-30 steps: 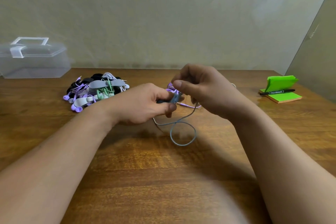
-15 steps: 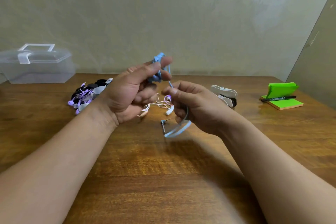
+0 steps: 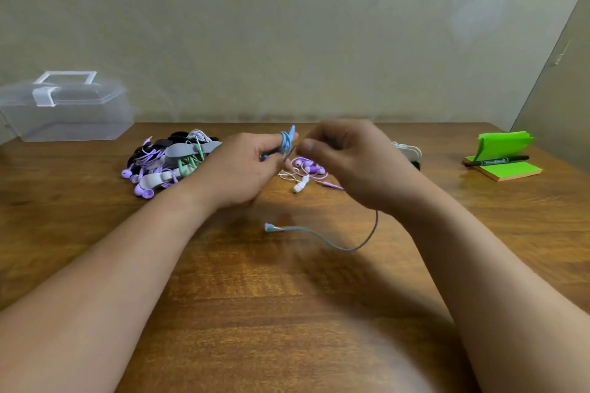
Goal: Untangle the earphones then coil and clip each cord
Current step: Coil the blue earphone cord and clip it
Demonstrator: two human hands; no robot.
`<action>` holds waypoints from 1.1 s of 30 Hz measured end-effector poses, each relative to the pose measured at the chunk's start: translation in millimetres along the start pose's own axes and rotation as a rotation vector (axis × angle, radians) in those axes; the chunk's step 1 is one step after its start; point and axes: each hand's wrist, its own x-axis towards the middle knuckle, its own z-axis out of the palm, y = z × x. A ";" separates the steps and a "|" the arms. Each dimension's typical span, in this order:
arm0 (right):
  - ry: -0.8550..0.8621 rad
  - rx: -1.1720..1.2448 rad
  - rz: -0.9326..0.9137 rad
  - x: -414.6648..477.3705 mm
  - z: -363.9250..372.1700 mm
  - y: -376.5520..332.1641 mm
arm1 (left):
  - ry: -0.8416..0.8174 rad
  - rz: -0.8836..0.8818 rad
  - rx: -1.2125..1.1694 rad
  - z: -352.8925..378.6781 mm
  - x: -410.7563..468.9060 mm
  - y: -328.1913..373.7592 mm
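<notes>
Both forearms are reaching forward; the left grip (image 3: 250, 167) and right grip (image 3: 352, 161) are pinching the blue cord (image 3: 285, 143), fingers curled.

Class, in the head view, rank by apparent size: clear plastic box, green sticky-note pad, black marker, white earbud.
1. clear plastic box
2. green sticky-note pad
3. black marker, nearly the pad's length but much thinner
4. white earbud

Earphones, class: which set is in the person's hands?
The blue earphones: coiled on the left hand, cord held by the right hand. The purple earphones and white earphones lie loose on the table.
</notes>
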 end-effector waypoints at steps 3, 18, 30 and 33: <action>0.114 0.038 0.051 3.4 -9.7 8.1 | -0.179 0.082 -0.070 -7.2 -4.9 12.1; -0.147 0.390 0.217 0.8 16.1 26.0 | -0.024 0.015 -0.651 -4.5 0.2 19.6; -0.033 -0.089 0.081 0.3 -2.2 11.9 | -0.194 0.142 0.036 0.7 -3.8 8.8; -0.056 0.072 0.052 -0.5 -10.9 9.2 | -0.229 0.102 -0.004 -5.8 -4.7 15.4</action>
